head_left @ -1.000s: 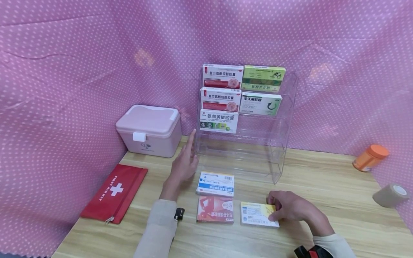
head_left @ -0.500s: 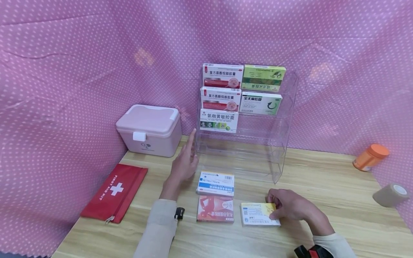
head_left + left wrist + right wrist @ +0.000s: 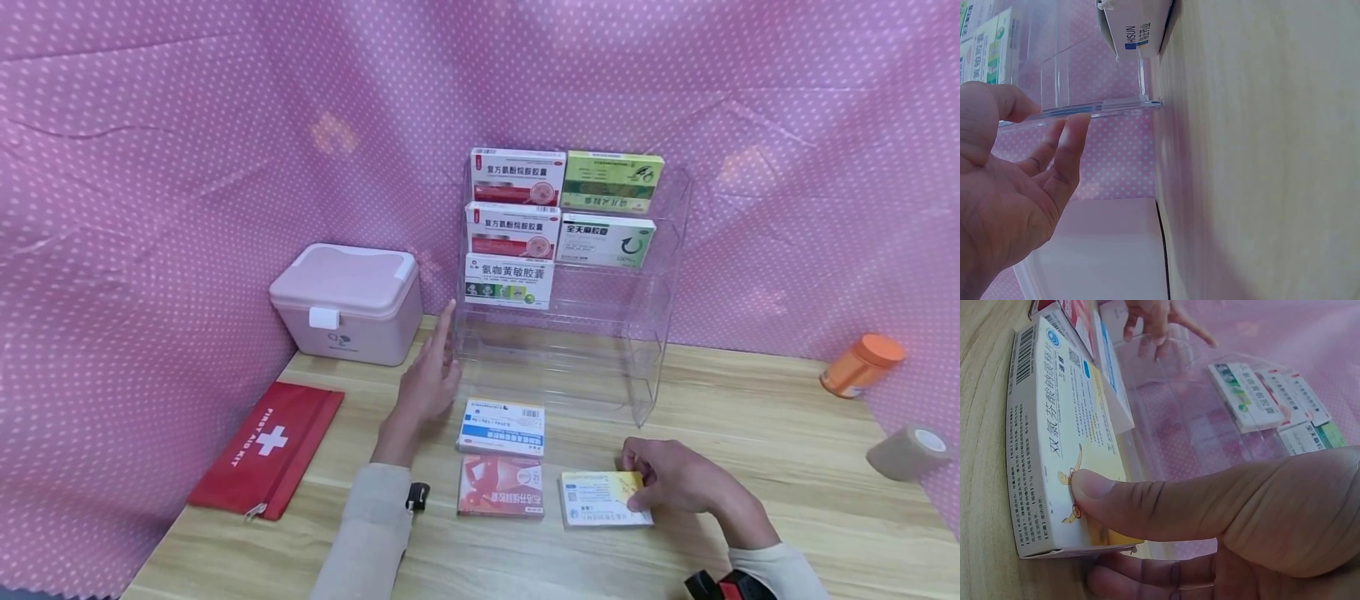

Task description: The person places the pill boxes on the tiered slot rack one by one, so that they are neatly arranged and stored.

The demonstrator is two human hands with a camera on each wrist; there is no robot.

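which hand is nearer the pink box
Left. The left hand is raised by the clear rack's left edge, just right of the pink box. The right hand grips a yellow box far across the table.

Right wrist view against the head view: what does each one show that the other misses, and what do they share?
Only the right wrist view shows the thumb pressed flat on the yellow box with fingers curled beneath its edge, plus the barcode on its side.

Only the head view shows the pink case, the red first aid pouch, the orange bottle and the tape roll.

Both show the right hand gripping the yellow box, the left hand by the clear rack, and boxes in the rack.
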